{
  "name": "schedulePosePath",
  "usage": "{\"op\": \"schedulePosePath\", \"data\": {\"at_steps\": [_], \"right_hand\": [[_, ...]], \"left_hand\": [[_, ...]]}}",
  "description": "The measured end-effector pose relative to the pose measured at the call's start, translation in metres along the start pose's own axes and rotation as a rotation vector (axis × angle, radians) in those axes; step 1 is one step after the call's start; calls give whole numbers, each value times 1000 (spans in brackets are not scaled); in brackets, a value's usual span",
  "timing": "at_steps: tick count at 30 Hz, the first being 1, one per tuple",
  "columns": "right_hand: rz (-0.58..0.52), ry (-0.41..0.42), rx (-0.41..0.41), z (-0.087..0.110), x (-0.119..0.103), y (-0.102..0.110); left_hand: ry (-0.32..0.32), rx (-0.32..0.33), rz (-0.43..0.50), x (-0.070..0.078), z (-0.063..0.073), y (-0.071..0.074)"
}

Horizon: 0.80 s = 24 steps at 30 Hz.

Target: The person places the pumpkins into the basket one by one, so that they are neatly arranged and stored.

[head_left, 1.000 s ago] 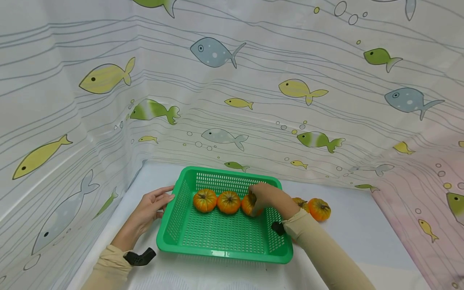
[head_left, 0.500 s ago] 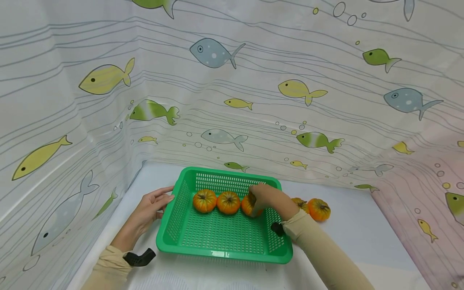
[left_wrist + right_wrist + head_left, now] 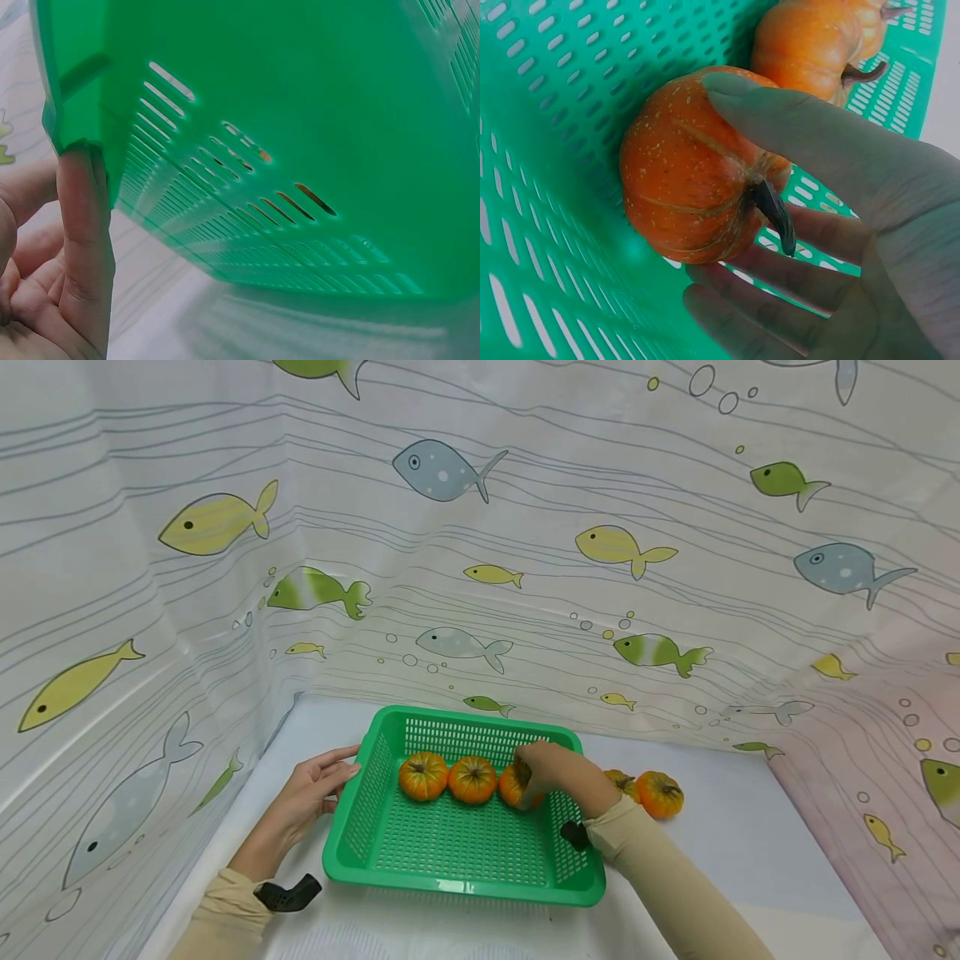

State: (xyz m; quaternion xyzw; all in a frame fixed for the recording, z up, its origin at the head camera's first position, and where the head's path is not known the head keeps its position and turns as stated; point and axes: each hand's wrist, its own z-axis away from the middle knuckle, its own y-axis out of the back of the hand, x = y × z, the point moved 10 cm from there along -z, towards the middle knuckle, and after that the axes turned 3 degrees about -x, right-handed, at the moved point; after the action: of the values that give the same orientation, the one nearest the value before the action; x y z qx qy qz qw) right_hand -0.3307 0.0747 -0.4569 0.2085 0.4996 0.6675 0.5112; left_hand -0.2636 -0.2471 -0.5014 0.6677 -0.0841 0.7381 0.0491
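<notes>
The right hand is cupped round a pumpkin, thumb on one side and fingers on the other, with the dark stem between; in the right wrist view the lower fingers fan away from the skin. That pumpkin is inside the green basket, close to its right edge and nearer the far edge than the near one. Whether the basket floor bears its whole weight cannot be told. Good handling here probably means letting the base sit flat before the thumb loosens, then drawing the fingers straight up so none snags the stem or nudges the middle pumpkin right beside it. The left hand holds the basket's left edge between thumb and fingers, a sensible brace against sliding. The leftmost pumpkin ends the row, towards the far left corner. Outside, just past the right edge, two more pumpkins lie on the table; the right sleeve crosses in front there, so a high lift over that rim seems wise.
</notes>
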Motion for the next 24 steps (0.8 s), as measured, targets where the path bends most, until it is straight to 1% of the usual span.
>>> {"op": "schedulePosePath", "data": {"at_steps": [10,17,24], "right_hand": [[-26,11,8,5,1,4],[-64,56,14,11,3,11],[-133,92,23,20,8,19]], "left_hand": [[2,3,-11,0,0,1],[-2,-3,-4,0,-1,1],[2,-5,-4,0,0,0]]}}
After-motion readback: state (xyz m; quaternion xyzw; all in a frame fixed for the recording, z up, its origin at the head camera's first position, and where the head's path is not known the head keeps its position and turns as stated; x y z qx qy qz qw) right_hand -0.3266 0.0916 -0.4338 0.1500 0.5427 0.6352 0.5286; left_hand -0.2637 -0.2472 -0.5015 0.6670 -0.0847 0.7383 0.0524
